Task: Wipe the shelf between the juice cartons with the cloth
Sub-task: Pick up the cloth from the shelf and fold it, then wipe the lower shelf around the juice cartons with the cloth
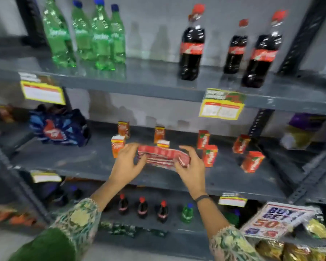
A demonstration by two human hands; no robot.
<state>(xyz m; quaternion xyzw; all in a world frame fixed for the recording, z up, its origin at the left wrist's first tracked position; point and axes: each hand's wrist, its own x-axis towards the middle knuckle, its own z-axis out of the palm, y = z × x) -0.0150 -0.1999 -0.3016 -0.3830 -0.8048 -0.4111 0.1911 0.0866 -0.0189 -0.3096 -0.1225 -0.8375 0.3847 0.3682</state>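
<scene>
A red-and-white striped cloth is stretched between my two hands just above the grey middle shelf. My left hand pinches its left end and my right hand grips its folded right end. Orange juice cartons stand to the left and behind the cloth, one partly hidden by it. Red juice cartons stand to the right. The frame is blurred by motion.
A blue snack bag lies at the shelf's left. Green bottles and cola bottles stand on the shelf above. Small bottles sit below. Price tags hang from the shelf edges. A promo sign leans at lower right.
</scene>
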